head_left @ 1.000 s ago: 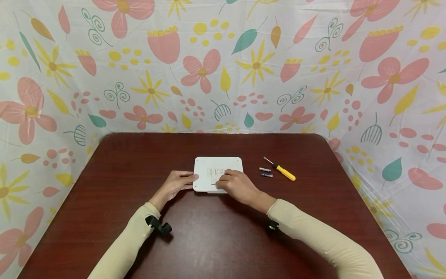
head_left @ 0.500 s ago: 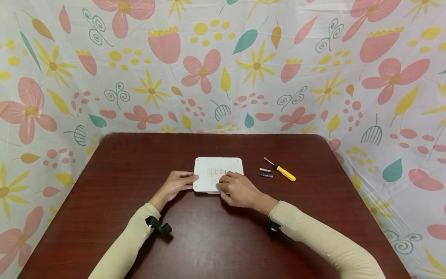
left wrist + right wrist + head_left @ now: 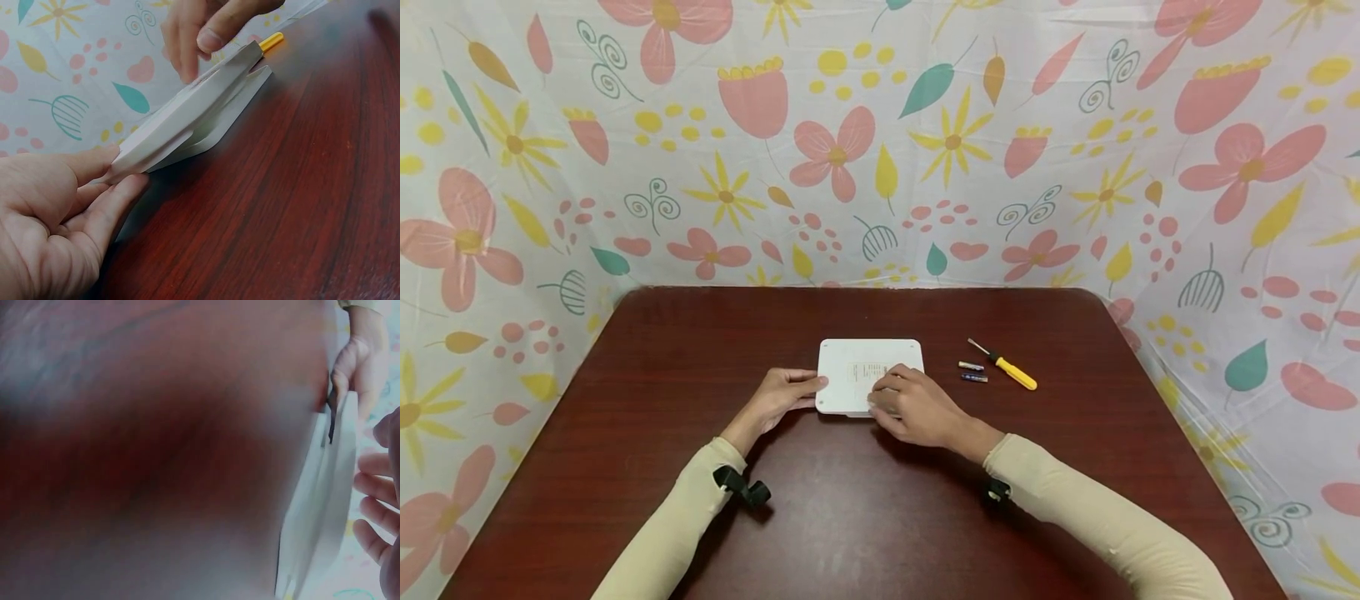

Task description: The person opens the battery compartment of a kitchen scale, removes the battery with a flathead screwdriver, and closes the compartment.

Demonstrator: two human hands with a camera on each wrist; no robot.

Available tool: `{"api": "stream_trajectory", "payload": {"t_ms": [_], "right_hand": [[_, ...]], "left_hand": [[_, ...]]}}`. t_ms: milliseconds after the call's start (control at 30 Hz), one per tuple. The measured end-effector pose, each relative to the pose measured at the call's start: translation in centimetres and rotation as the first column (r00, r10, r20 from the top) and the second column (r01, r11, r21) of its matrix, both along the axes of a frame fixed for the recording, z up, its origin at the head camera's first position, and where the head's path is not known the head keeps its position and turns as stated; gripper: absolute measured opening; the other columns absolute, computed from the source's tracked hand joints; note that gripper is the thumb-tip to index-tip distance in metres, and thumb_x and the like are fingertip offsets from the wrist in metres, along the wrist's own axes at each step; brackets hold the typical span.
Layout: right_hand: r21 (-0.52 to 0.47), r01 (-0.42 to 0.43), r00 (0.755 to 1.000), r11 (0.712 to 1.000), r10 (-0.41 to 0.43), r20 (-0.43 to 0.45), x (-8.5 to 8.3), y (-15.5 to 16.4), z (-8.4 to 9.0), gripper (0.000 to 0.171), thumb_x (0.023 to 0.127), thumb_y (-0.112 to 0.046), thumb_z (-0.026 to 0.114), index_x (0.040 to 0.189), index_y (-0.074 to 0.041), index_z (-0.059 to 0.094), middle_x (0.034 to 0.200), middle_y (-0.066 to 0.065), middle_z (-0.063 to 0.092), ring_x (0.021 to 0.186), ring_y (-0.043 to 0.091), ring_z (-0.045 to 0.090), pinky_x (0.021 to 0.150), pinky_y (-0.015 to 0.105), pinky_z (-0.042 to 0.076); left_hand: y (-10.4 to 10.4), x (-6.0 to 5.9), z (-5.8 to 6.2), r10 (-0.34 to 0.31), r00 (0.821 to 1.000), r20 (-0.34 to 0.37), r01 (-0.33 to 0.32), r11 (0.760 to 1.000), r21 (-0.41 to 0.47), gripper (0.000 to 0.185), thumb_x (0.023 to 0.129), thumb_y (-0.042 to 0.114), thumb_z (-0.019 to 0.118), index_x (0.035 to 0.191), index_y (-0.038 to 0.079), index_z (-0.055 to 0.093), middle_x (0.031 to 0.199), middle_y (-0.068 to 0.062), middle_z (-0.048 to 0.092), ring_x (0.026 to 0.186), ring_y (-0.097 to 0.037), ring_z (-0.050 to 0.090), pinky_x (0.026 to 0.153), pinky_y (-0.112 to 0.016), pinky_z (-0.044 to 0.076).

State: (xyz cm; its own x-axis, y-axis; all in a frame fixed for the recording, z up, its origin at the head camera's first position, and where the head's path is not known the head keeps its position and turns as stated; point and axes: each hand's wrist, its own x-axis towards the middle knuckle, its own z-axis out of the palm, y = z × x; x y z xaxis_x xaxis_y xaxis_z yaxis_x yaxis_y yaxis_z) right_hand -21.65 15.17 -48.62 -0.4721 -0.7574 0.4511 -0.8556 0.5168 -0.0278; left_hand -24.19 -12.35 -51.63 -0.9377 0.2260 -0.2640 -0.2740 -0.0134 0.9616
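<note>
While both hands work on it, the device lies near the middle of the tabletop, and the lines below take the moment apart.

Device: one flat white device (image 3: 868,367), underside up with a printed label, near the middle of the tabletop; in the left wrist view it shows as a thin slab (image 3: 187,119) on a slightly wider base.
Left hand: the left hand (image 3: 778,398) rests at the device's left edge; thumb and fingers lie fairly straight against that edge, bracing it rather than curling round it.
Right hand: the right hand (image 3: 917,406) lies over the near right part of the device; its fingertips (image 3: 212,39) press down on the top face by the label; whether they pinch a small cover I cannot tell.
Step in hand: judging by the loose batteries and the tool, this looks like work at the battery cover on the underside; the left hand steadies while the right works the cover.
Next move: it would call for a firm brace on the left and a careful slide or pull by the right fingertips.
Count: one device; two batteries (image 3: 972,371) side by side, right of the device; one yellow screwdriver (image 3: 1007,369) just right of them; one table (image 3: 700,333); two hands.
Backdrop: flowered cloth (image 3: 880,142) behind the far edge and both side edges.
</note>
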Motion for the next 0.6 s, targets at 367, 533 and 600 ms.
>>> {"api": "stream_trajectory", "payload": {"t_ms": [367,533,600], "right_hand": [[-0.028,0.253,0.941,0.967,-0.239,0.242,-1.4,3.4,3.0,0.035,0.100,-0.030,0.068,0.125,-0.006,0.073,0.121,0.009,0.071,0.108,0.023,0.066,0.091,0.042,0.061],[-0.082,0.397,0.862,0.914,-0.340,0.377,-2.2,4.7,2.9,0.044,0.099,-0.032,0.069,0.134,-0.005,0.067,0.118,0.011,0.073,0.094,0.021,0.069,0.077,0.038,0.062],[-0.096,0.459,0.816,0.883,-0.376,0.439,-2.4,5.1,2.6,0.045,0.099,-0.033,0.069,0.134,-0.004,0.066,0.112,0.010,0.075,0.088,0.020,0.069,0.075,0.038,0.060]], "left_hand": [[0.0,0.0,0.0,0.000,1.000,-0.010,0.000,1.000,0.007,0.043,0.095,0.004,0.073,0.129,-0.017,0.059,0.116,-0.024,0.070,0.093,-0.019,0.072,0.087,-0.036,0.063],[0.0,0.1,0.1,0.000,1.000,-0.014,0.000,1.000,0.007,0.043,0.095,0.003,0.072,0.129,-0.018,0.059,0.118,-0.025,0.069,0.093,-0.018,0.072,0.087,-0.036,0.063],[0.1,0.1,0.0,0.001,1.000,-0.014,0.000,1.000,0.008,0.043,0.095,0.004,0.072,0.130,-0.018,0.058,0.119,-0.026,0.068,0.093,-0.018,0.072,0.087,-0.036,0.063]]}}
